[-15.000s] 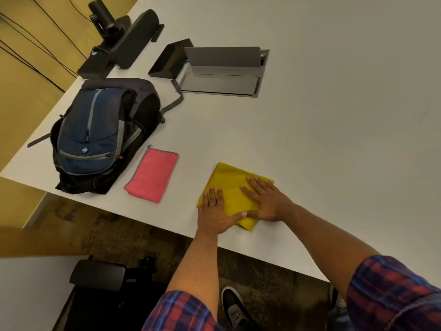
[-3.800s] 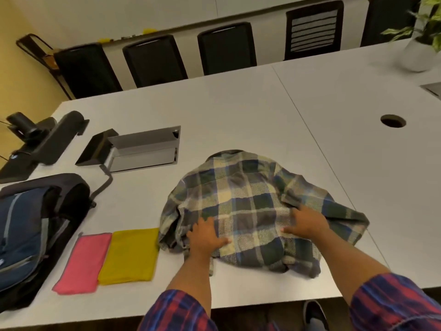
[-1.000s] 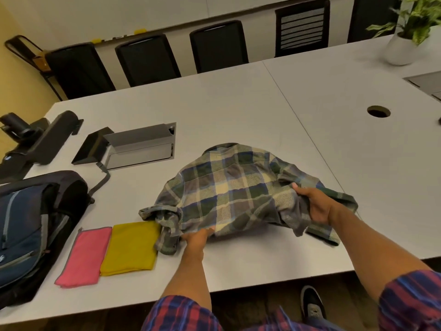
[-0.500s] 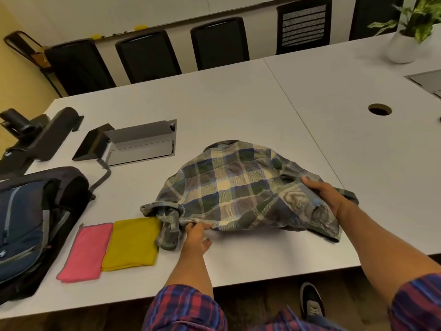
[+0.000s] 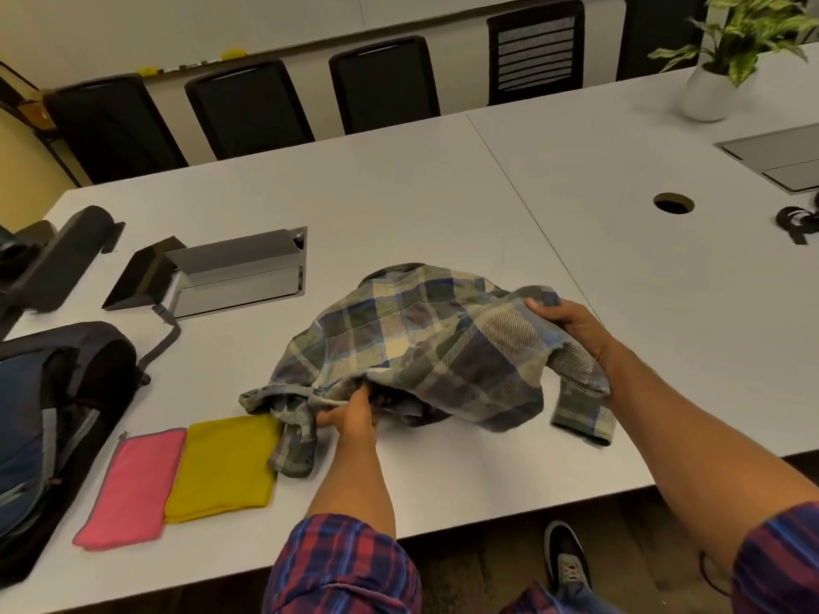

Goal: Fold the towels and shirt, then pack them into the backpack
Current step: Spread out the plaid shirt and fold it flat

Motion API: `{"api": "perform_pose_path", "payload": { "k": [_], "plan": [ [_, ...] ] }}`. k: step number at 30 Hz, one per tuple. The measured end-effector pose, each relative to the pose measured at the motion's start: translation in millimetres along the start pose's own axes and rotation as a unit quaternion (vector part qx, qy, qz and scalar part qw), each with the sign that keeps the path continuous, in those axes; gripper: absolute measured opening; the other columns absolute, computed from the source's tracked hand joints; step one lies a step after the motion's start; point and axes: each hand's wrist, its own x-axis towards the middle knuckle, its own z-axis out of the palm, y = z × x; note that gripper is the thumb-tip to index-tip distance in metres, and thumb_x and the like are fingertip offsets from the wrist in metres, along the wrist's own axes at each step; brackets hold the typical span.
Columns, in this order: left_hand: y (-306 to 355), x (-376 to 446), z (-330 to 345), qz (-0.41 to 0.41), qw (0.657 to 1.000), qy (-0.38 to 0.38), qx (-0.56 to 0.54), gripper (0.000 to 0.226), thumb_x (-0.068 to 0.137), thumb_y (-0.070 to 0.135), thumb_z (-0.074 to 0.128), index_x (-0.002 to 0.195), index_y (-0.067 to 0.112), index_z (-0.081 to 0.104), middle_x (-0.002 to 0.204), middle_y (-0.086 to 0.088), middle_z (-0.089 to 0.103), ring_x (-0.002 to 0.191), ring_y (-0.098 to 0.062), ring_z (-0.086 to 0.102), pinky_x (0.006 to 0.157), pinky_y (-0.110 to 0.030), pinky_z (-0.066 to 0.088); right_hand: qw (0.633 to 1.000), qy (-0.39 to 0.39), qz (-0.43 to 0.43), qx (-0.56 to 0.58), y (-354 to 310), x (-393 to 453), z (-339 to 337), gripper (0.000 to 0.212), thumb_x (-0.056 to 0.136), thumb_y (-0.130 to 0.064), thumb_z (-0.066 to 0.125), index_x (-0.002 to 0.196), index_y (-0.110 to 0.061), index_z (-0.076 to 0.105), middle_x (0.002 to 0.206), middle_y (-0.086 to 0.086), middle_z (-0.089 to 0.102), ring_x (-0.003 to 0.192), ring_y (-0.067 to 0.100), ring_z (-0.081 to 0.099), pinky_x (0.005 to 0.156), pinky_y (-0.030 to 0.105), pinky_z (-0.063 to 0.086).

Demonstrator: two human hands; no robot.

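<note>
Pale grey, the desk (image 5: 443, 206) carries a plaid shirt (image 5: 425, 347) bunched in a raised heap near its front edge. Left hand (image 5: 354, 416) pinches the shirt's near hem, its grip clamped on cloth; right hand (image 5: 571, 325) curls round the far-right edge, lifting it. Just left of the left grip lie a folded yellow towel (image 5: 224, 467) and a pink towel (image 5: 133, 485), side by side and touching. Further left sits the backpack (image 5: 48, 418).
</note>
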Motion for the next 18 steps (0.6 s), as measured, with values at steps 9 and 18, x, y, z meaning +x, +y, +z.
{"api": "perform_pose_path", "payload": {
  "k": [9, 18],
  "plan": [
    [15, 26, -34, -0.018, 0.974, -0.119, 0.191, 0.040, 0.089, 0.021, 0.074, 0.123, 0.003, 0.066, 0.079, -0.002, 0.062, 0.065, -0.012, 0.055, 0.053, -0.022, 0.041, 0.993, 0.087, 0.013, -0.075, 13, -1, -43, 0.044, 0.075, -0.029, 0.083, 0.107, -0.004, 0.068, 0.097, 0.018, 0.067, 0.081, 0.029, 0.068, 0.078, 0.038, 0.057],
    [12, 16, -50, -0.076, 0.961, -0.165, 0.209, 0.041, 0.092, 0.016, 0.071, 0.130, 0.012, 0.058, 0.130, -0.008, 0.057, 0.114, -0.026, 0.055, 0.093, -0.039, 0.049, 0.983, 0.108, 0.015, -0.146, 13, -1, -31, 0.039, 0.083, -0.029, 0.076, 0.113, -0.005, 0.067, 0.101, 0.018, 0.068, 0.090, 0.034, 0.064, 0.079, 0.038, 0.054]
  ]
}}
